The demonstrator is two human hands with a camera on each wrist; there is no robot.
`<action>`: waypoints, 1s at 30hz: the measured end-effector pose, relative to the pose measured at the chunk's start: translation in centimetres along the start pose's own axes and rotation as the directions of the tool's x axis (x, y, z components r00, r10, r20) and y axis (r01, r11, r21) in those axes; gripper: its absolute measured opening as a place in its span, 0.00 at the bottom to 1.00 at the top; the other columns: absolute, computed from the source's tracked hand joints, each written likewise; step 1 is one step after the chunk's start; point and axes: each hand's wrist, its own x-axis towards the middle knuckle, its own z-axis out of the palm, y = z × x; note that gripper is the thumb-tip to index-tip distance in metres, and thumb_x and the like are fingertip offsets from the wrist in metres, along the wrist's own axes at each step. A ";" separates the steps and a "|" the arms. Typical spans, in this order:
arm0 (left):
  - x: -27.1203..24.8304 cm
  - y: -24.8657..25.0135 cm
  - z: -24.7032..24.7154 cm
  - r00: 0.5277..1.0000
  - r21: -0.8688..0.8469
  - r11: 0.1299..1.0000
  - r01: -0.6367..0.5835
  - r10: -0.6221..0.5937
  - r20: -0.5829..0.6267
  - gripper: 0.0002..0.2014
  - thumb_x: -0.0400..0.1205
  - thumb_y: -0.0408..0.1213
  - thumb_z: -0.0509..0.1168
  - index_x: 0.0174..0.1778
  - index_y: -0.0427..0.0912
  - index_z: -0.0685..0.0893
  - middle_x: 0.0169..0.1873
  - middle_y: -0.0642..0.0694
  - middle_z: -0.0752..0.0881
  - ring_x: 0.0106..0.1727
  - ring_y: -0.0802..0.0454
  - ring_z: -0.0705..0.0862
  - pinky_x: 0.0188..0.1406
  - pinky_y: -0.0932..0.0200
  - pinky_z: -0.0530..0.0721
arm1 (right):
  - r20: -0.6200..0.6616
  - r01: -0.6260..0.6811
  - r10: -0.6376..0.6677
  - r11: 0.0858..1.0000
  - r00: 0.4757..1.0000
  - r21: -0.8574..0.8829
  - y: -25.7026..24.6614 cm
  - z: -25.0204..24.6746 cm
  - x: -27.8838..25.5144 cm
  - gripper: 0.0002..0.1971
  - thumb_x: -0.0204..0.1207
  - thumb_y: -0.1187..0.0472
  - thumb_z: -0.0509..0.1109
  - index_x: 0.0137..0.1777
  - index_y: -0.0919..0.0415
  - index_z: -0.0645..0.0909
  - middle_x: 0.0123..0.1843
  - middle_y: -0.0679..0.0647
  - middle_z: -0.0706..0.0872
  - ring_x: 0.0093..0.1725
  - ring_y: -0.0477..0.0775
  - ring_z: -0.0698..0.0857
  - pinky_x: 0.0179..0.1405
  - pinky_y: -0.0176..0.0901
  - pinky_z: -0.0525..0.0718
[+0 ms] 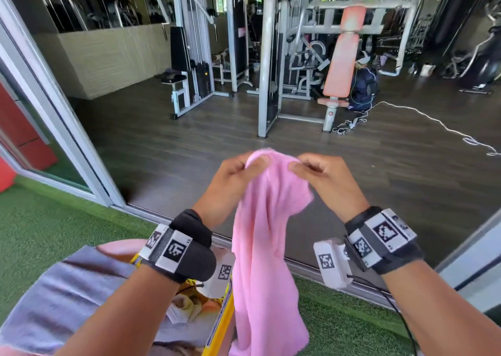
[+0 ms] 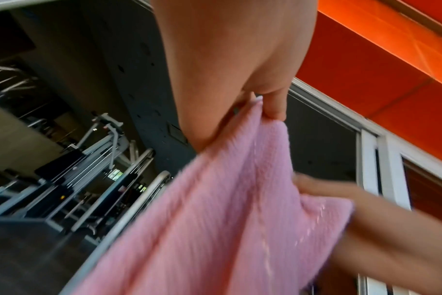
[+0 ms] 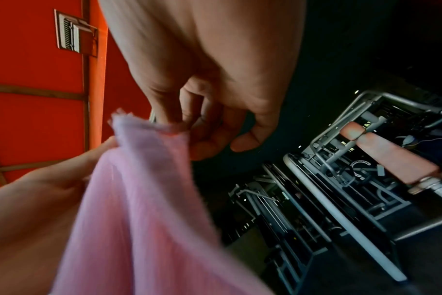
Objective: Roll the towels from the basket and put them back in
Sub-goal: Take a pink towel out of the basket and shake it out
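Note:
A pink towel [image 1: 265,247] hangs unrolled in the air in front of me, its lower end reaching down beside the yellow basket [image 1: 219,326]. My left hand [image 1: 244,168] pinches its top edge on the left, and my right hand [image 1: 301,167] pinches the same edge on the right, a hand's width apart. In the left wrist view the pink towel [image 2: 227,219] drapes from my left hand [image 2: 262,111]. The right wrist view shows my right hand [image 3: 187,127] with curled fingers holding the pink towel [image 3: 144,199] at its frayed top. More towels [image 1: 189,307] lie inside the basket.
I stand on green artificial turf [image 1: 40,236] at a sliding-door track [image 1: 306,266]. A grey cloth [image 1: 73,290] lies at lower left beside the basket. Beyond the door are gym machines [image 1: 292,57], a crouching person [image 1: 363,84] and a white cable [image 1: 439,127] on the dark floor.

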 end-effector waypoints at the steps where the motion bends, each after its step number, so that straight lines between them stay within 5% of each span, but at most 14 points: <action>1: -0.2 0.0 0.6 0.998 0.065 0.998 0.005 -0.009 0.059 0.17 0.83 0.41 0.64 0.49 0.26 0.79 0.40 0.40 0.79 0.43 0.48 0.76 0.44 0.47 0.73 | -0.017 0.036 -0.036 0.999 0.999 0.002 -0.8 -0.3 0.5 0.09 0.79 0.67 0.69 0.41 0.55 0.85 0.35 0.38 0.85 0.37 0.35 0.80 0.41 0.27 0.74; 4: -0.3 0.3 2.2 0.992 0.083 0.996 -0.014 0.003 0.129 0.17 0.86 0.40 0.62 0.48 0.24 0.79 0.38 0.41 0.78 0.40 0.51 0.75 0.40 0.54 0.74 | 0.022 0.139 -0.137 0.988 0.990 -0.064 -2.9 -0.5 1.7 0.08 0.80 0.69 0.66 0.49 0.59 0.87 0.48 0.46 0.90 0.51 0.39 0.86 0.54 0.27 0.77; 9: 0.2 1.4 0.6 0.992 -0.131 0.991 -0.037 0.021 -0.127 0.18 0.85 0.40 0.61 0.40 0.26 0.81 0.34 0.40 0.80 0.37 0.49 0.75 0.37 0.55 0.74 | 0.043 -0.031 0.034 0.998 0.998 -0.061 -0.2 0.1 0.5 0.08 0.79 0.62 0.71 0.41 0.67 0.83 0.34 0.48 0.79 0.35 0.43 0.74 0.37 0.41 0.70; 12: -0.1 1.5 1.5 1.000 0.009 1.000 0.001 0.000 -0.007 0.14 0.86 0.36 0.61 0.37 0.34 0.81 0.33 0.48 0.77 0.37 0.55 0.74 0.38 0.61 0.74 | -0.003 0.009 -0.009 0.998 1.000 0.061 -1.6 -0.2 0.9 0.06 0.80 0.65 0.69 0.44 0.65 0.86 0.40 0.49 0.87 0.41 0.47 0.82 0.44 0.41 0.78; 14: -0.4 1.4 2.8 0.998 0.101 0.995 0.007 -0.013 0.055 0.15 0.86 0.36 0.61 0.37 0.30 0.78 0.32 0.48 0.73 0.36 0.55 0.71 0.35 0.62 0.70 | -0.011 0.051 -0.050 0.991 0.999 0.125 -3.1 -0.2 1.5 0.07 0.79 0.69 0.68 0.50 0.67 0.87 0.48 0.54 0.91 0.50 0.48 0.87 0.53 0.36 0.82; 17: -0.1 1.4 2.8 0.997 -0.024 1.000 0.003 -0.005 -0.074 0.14 0.86 0.35 0.60 0.41 0.28 0.84 0.31 0.47 0.82 0.33 0.56 0.78 0.34 0.64 0.77 | -0.019 0.011 -0.008 0.984 1.000 0.180 -2.6 1.3 1.3 0.08 0.79 0.64 0.69 0.52 0.67 0.86 0.48 0.54 0.90 0.48 0.48 0.86 0.50 0.38 0.81; 19: 0.1 1.6 2.3 0.990 -0.101 0.995 -0.014 -0.001 -0.140 0.14 0.87 0.35 0.60 0.46 0.28 0.85 0.37 0.40 0.85 0.39 0.49 0.82 0.40 0.56 0.82 | -0.008 -0.082 0.087 0.959 0.996 0.272 -1.6 2.6 0.2 0.13 0.78 0.56 0.70 0.48 0.69 0.83 0.42 0.54 0.84 0.43 0.50 0.80 0.44 0.45 0.75; 22: 0.0 1.8 2.0 0.982 0.051 0.996 -0.069 0.077 -0.171 0.14 0.87 0.35 0.59 0.36 0.36 0.81 0.31 0.46 0.77 0.36 0.53 0.74 0.37 0.56 0.74 | -0.024 -0.063 0.073 0.954 0.997 0.294 -1.2 3.5 -1.0 0.14 0.81 0.58 0.68 0.43 0.72 0.79 0.37 0.56 0.77 0.40 0.49 0.73 0.42 0.47 0.70; 27: 0.0 1.8 1.6 0.976 0.105 0.991 -0.088 0.107 -0.189 0.14 0.88 0.36 0.58 0.43 0.29 0.81 0.33 0.47 0.76 0.36 0.57 0.73 0.35 0.64 0.73 | -0.018 -0.032 0.037 0.974 0.999 0.225 -2.0 3.2 0.1 0.10 0.81 0.60 0.69 0.45 0.68 0.82 0.38 0.72 0.81 0.39 0.52 0.76 0.41 0.49 0.73; 30: 0.4 2.4 1.0 0.972 0.134 0.988 -0.080 0.107 -0.209 0.15 0.87 0.34 0.59 0.36 0.30 0.74 0.30 0.46 0.70 0.34 0.55 0.68 0.31 0.62 0.68 | -0.031 -0.057 0.066 0.972 0.997 0.229 -1.4 3.8 -0.1 0.08 0.80 0.61 0.69 0.46 0.67 0.84 0.37 0.62 0.83 0.40 0.49 0.77 0.42 0.45 0.74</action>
